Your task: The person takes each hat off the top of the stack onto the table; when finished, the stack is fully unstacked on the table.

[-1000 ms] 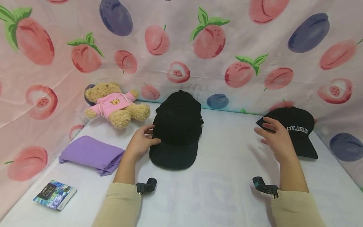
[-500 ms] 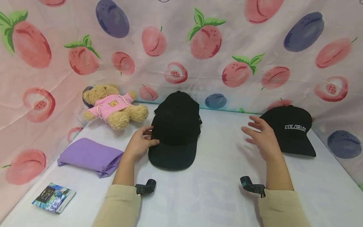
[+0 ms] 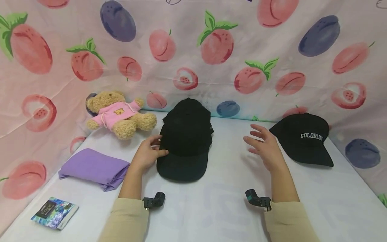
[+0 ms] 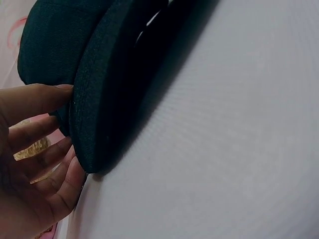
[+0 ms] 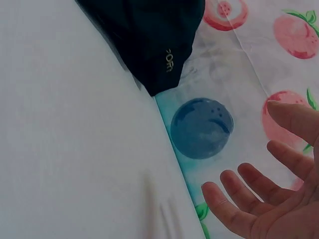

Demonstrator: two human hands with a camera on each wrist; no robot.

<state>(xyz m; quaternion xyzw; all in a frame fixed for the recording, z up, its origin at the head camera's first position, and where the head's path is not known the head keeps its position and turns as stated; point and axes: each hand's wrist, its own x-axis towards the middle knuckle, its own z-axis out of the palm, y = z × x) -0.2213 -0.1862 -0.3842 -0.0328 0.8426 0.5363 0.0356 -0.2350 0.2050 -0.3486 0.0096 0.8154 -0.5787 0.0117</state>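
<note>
Nearest, two beige sleeves reach forward over the white table [image 3: 217, 208]. The left hand [image 3: 147, 154] lies low at the plain black cap's [image 3: 185, 141] left edge, thumb on top of the brim seam and fingers curled loosely against its side, pinching it lightly. The right hand [image 3: 265, 148] hovers above the table with fingers spread and relaxed, holding nothing, between the two caps. The plain cap sits mid-table, its long axis running near to far, brim pointing toward the person. Farther right, the black COLORADO cap [image 3: 303, 139] rests with its brim angled toward the near right.
</note>
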